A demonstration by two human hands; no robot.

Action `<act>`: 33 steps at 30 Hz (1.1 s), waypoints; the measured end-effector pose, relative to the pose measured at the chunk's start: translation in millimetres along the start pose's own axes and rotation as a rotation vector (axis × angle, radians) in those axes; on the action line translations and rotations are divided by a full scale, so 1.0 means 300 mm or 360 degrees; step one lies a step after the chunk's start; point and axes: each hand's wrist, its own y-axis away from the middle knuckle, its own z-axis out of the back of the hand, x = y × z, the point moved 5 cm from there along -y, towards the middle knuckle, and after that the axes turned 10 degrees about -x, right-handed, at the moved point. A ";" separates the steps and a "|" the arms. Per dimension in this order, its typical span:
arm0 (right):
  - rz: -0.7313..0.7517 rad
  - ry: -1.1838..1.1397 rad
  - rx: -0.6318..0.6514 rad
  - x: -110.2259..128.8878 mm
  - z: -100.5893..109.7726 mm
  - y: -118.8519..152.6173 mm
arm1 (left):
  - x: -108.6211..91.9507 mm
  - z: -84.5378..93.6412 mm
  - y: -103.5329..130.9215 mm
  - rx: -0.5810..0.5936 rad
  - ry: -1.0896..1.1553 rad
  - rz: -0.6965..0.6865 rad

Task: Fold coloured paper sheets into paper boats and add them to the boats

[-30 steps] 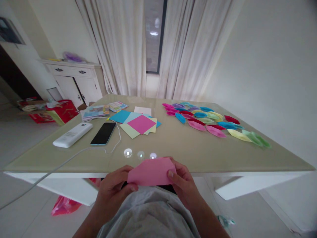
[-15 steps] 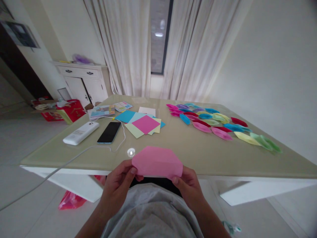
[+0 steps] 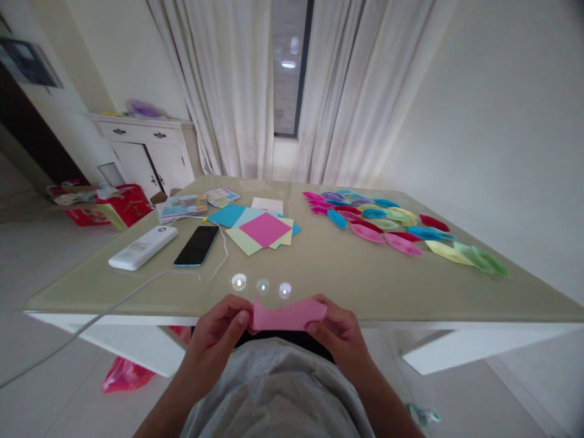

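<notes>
A folded sheet of pink paper (image 3: 285, 317) is stretched between my two hands at the table's front edge. My left hand (image 3: 224, 325) pinches its left end with the thumb on the near side. My right hand (image 3: 335, 328) grips the other end the same way, and the fingers behind the paper are partly hidden. Beyond my hands lies a loose stack of coloured square paper sheets (image 3: 266, 229), magenta on top, with blue and pale green below. To the right, several folded leaf-shaped paper pieces (image 3: 367, 232) lie in rows, in pink, red, blue, yellow and green.
On the left of the table (image 3: 292, 267) are a black-screened phone (image 3: 196, 246), a white power bank (image 3: 143, 248) and a white cable (image 3: 150, 281) running off the front edge. Booklets (image 3: 185, 205) lie behind them. Red bags (image 3: 123, 204) stand on the floor at left.
The pink paper has tilted or folded down and now shows a narrower, curved strip. Both hands keep hold of its ends, and the right hand has come slightly closer to the left.
</notes>
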 end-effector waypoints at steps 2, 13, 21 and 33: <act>0.0170 0.0172 0.0048 0.020 0.002 0.002 | -0.011 -0.007 0.004 -0.0020 0.0030 -0.0092; 0.0738 0.0661 0.0158 0.107 -0.014 0.048 | -0.005 0.006 0.030 -0.0090 0.0148 -0.0385; 0.0878 0.0853 0.0045 0.111 0.004 0.052 | -0.037 -0.006 0.048 -0.0021 0.0048 -0.0582; 0.1051 0.1094 -0.0154 0.112 0.021 0.061 | -0.015 0.000 0.025 -0.0059 0.0191 -0.0277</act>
